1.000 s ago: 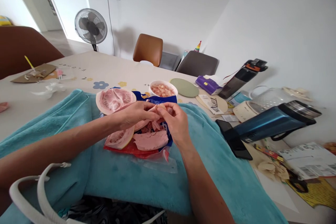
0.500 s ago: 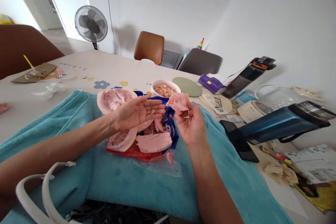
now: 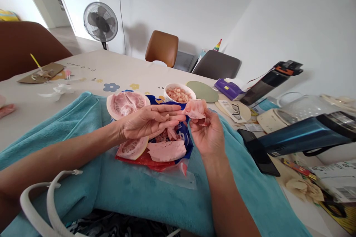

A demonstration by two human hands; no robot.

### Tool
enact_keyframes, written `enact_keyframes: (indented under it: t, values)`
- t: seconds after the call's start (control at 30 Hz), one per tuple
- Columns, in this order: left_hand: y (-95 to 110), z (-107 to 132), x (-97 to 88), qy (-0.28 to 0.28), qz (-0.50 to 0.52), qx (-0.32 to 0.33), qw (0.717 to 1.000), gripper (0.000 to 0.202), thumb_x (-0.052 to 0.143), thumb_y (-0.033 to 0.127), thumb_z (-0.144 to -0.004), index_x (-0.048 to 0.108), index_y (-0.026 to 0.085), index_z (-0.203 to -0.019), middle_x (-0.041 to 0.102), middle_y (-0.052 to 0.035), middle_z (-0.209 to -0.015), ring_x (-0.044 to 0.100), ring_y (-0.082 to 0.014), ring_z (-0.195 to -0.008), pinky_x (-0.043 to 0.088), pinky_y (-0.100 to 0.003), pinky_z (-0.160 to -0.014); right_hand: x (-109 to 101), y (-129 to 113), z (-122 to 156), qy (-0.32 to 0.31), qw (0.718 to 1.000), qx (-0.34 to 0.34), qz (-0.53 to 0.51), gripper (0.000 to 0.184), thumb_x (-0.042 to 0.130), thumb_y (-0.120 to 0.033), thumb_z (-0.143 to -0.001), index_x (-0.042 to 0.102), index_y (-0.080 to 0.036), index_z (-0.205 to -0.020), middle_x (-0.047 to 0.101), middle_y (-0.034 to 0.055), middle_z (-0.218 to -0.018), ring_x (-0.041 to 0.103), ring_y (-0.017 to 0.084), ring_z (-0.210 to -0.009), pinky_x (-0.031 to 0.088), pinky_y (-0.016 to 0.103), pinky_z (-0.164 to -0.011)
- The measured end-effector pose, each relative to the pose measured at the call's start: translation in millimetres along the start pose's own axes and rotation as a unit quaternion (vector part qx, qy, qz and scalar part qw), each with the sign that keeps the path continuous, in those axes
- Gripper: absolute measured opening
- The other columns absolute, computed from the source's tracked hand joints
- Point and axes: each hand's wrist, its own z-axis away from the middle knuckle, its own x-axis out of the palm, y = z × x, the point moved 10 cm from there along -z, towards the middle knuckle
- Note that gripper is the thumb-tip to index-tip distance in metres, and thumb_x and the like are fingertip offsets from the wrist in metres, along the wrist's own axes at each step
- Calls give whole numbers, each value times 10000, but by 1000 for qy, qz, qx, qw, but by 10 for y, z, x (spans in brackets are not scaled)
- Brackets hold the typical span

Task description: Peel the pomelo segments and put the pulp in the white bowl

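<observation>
My right hand (image 3: pixel 210 139) pinches a torn pink piece of pomelo (image 3: pixel 195 110) between thumb and fingers. Beside it, my left hand (image 3: pixel 150 120) is palm up with its fingers stretched out, the tips close to the piece. Whether a small bit lies on those fingers I cannot tell. Under both hands a blue and red plastic bag (image 3: pixel 155 164) carries pomelo rind (image 3: pixel 167 150) and scraps, partly hidden by my left hand. A larger pomelo rind (image 3: pixel 126 104) with pink pith sits behind my left wrist. Pink pulp fills a white bowl (image 3: pixel 167 98) just beyond my hands.
A teal blanket (image 3: pixel 133 192) covers the table's near edge. To the right stand a blue bottle (image 3: pixel 303 133), a phone (image 3: pixel 258 152), a dark bottle (image 3: pixel 269 81) and a purple tissue pack (image 3: pixel 229 89). At left lie crumpled tissue (image 3: pixel 58 92) and brown card (image 3: pixel 52 72).
The view has shifted slightly, so things sit a little further right. My left hand's fingers have turned a little and moved nearer the pomelo piece, which stays in my right hand.
</observation>
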Motion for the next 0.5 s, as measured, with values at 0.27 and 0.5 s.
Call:
enact_keyframes:
  t: [0.27,0.5]
  values:
    - [16,15,122,-65,17,-1,998,503,369,-126,-822,656,69,-1185,716,-127,-1180,643,-194,-1163,517,-260,-982,25,28,34,11,998,31,-48,169,741,-206,-654,576,-168,-643,587,-69,-498,552,55,-412,451,134,-380]
    - [29,49,131,-84,-2,6,996,478,418,-101,-857,664,109,-1209,715,-109,-1193,646,-186,-1155,512,-232,-986,-18,43,28,24,997,34,-70,117,706,-178,-681,593,-150,-669,622,-52,-515,579,66,-411,482,138,-392]
